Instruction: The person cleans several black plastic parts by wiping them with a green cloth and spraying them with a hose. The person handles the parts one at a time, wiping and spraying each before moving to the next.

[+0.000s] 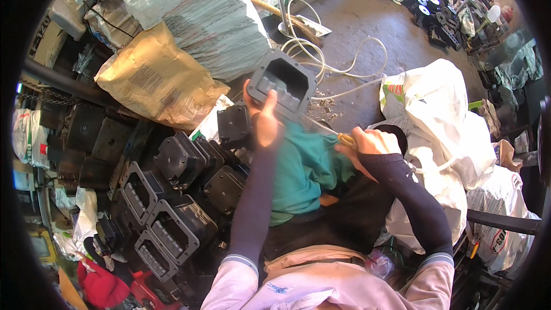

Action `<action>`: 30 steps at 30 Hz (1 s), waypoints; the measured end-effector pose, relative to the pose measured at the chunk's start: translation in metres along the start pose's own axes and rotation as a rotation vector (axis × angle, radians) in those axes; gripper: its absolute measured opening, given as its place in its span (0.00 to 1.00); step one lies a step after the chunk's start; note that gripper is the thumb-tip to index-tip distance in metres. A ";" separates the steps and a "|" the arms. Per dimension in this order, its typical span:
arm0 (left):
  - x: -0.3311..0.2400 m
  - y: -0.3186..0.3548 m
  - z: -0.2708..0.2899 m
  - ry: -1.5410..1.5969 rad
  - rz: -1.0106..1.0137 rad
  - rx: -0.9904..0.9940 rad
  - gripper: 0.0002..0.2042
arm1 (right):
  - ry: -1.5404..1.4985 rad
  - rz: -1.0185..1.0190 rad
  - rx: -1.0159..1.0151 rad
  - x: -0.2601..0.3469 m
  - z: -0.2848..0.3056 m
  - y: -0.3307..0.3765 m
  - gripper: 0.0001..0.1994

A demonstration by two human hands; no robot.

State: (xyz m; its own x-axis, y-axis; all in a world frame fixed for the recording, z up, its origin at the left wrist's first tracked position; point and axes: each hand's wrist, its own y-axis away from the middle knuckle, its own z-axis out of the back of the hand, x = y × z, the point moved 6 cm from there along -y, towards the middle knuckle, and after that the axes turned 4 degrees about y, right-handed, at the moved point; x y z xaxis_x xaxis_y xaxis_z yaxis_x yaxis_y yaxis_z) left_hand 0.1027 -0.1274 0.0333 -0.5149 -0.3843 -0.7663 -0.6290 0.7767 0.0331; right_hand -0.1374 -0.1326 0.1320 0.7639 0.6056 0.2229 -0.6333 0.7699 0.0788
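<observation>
Left hand (265, 119) grips a black rectangular plastic housing (282, 83), hollow side up; right hand (367, 144) clasps a yellow-handled screwdriver (346, 139). Brown paper sack (155, 80) lies at ten o'clock.

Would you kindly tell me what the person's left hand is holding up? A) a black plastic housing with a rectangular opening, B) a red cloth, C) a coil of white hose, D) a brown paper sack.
A: the left hand grips a black plastic housing, raised above the teal cloth, while the right hand holds a yellow-handled screwdriver.
</observation>
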 end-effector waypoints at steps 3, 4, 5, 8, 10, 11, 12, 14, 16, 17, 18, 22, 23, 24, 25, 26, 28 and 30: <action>-0.002 -0.003 0.002 -0.044 0.035 -0.013 0.32 | 0.036 -0.105 0.042 -0.005 0.001 -0.005 0.23; -0.001 -0.003 0.004 -0.071 0.045 -0.023 0.31 | 0.025 -0.099 0.065 -0.004 0.000 -0.006 0.23; 0.000 -0.003 0.006 -0.096 0.054 -0.034 0.31 | 0.022 -0.105 0.083 -0.004 0.000 -0.008 0.24; 0.003 -0.004 0.007 -0.037 0.018 -0.006 0.31 | 0.003 -0.134 0.094 -0.002 0.000 -0.008 0.24; 0.006 -0.004 0.011 -0.049 0.025 -0.020 0.31 | 0.003 -0.132 0.110 0.001 -0.002 -0.006 0.24; 0.007 -0.006 0.012 -0.050 0.015 -0.022 0.31 | 0.011 -0.119 0.118 0.002 -0.002 -0.006 0.25; 0.009 -0.007 0.012 -0.022 0.032 0.000 0.31 | 0.015 -0.116 0.174 0.003 -0.006 -0.005 0.25; 0.014 -0.009 0.012 0.042 0.068 0.037 0.30 | -0.011 -0.137 0.109 0.003 -0.003 -0.005 0.25; 0.014 -0.010 0.017 -0.075 0.074 0.002 0.30 | -0.034 -0.128 0.100 0.004 -0.002 -0.008 0.25; 0.015 -0.010 0.018 -0.135 0.083 -0.015 0.30 | -0.041 -0.105 0.101 0.007 -0.002 -0.010 0.25; 0.014 -0.009 0.017 -0.094 0.079 -0.011 0.30 | -0.048 -0.102 0.140 0.009 -0.003 -0.011 0.25; 0.014 -0.003 0.011 -0.094 0.097 -0.014 0.31 | -0.040 -0.152 0.128 0.016 0.006 -0.026 0.25; 0.013 -0.002 0.009 -0.127 0.089 -0.004 0.31 | -0.049 -0.152 0.109 0.019 0.011 -0.029 0.25; 0.012 -0.002 0.007 -0.130 0.093 -0.015 0.31 | -0.055 -0.161 0.115 0.021 0.013 -0.032 0.25; 0.011 -0.002 0.005 -0.122 0.077 -0.011 0.31 | -0.067 -0.138 0.073 0.024 0.019 -0.037 0.24; 0.011 -0.002 0.004 -0.120 0.075 -0.016 0.31 | -0.078 -0.122 0.057 0.025 0.024 -0.042 0.22; 0.009 -0.001 0.001 -0.142 0.062 0.007 0.31 | -0.111 -0.097 0.051 0.029 0.030 -0.049 0.20; 0.009 0.001 0.000 -0.161 0.055 0.029 0.31 | -0.158 -0.071 0.059 0.035 0.034 -0.055 0.20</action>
State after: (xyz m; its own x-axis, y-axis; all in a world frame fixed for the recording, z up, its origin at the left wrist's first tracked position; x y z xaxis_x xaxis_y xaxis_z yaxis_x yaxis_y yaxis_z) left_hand 0.0973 -0.1299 0.0269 -0.4463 -0.2580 -0.8569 -0.5844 0.8092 0.0608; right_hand -0.0807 -0.1606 0.1688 0.7809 0.5073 0.3645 -0.5881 0.7938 0.1552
